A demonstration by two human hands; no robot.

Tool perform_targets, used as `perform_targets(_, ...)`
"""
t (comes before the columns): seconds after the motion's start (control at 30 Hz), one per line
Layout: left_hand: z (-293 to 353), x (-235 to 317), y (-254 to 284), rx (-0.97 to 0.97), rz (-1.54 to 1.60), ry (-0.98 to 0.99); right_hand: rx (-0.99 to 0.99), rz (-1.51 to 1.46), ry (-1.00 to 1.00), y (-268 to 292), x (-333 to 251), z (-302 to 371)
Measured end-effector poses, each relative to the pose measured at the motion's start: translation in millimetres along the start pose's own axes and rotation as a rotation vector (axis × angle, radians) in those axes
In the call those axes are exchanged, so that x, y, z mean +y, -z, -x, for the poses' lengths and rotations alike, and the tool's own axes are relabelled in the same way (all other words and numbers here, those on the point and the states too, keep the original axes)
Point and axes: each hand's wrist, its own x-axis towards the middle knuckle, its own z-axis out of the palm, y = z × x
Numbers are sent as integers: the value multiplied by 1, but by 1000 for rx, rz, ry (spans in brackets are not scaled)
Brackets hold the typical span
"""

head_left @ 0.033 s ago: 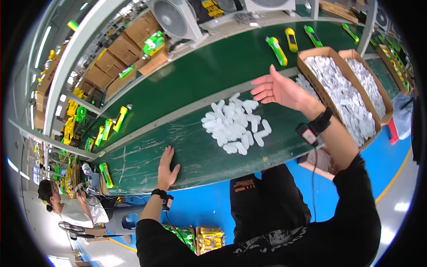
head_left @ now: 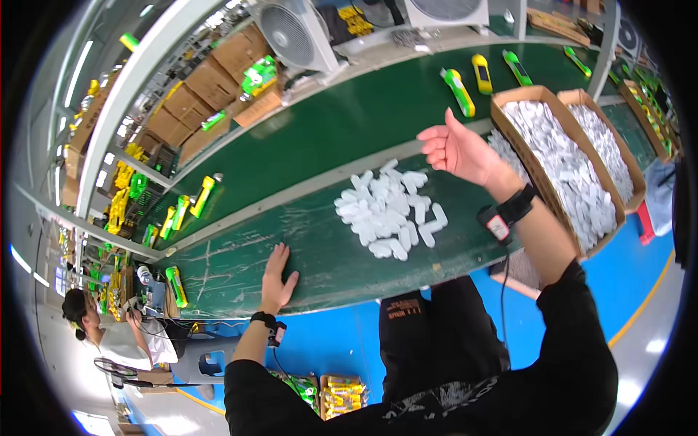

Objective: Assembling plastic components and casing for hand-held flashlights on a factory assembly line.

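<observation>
A loose pile of small white translucent oblong pieces (head_left: 385, 207) lies on the green work surface (head_left: 320, 269) in front of me. My left hand (head_left: 276, 282) rests flat on that surface, left of the pile, fingers stretched and thumb apart, holding nothing. Raised just beyond the pile's right side is my right hand (head_left: 465, 151), thumb up and fingers loosely bent, with nothing visible in it. Close to its right stands a cardboard box (head_left: 529, 149) full of similar white pieces. More of them lie in a heap (head_left: 507, 151) between that box and the hand.
A second box of small white pieces (head_left: 600, 142) stands farther right. Green and yellow handheld devices (head_left: 459, 93) lie on the green conveyor belt (head_left: 342, 105) beyond a metal rail. At the left another person (head_left: 123, 334) sits working. Filled cartons (head_left: 343, 396) stand on the blue floor.
The fingers of my right hand have curled in slightly. The whole view has shifted a little; my left hand stays flat on the surface.
</observation>
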Motion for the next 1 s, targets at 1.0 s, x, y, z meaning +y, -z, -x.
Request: perform_targets(1.0,-209,94,-102,260,2423,-198,-319,-786,326,68,82,-53)
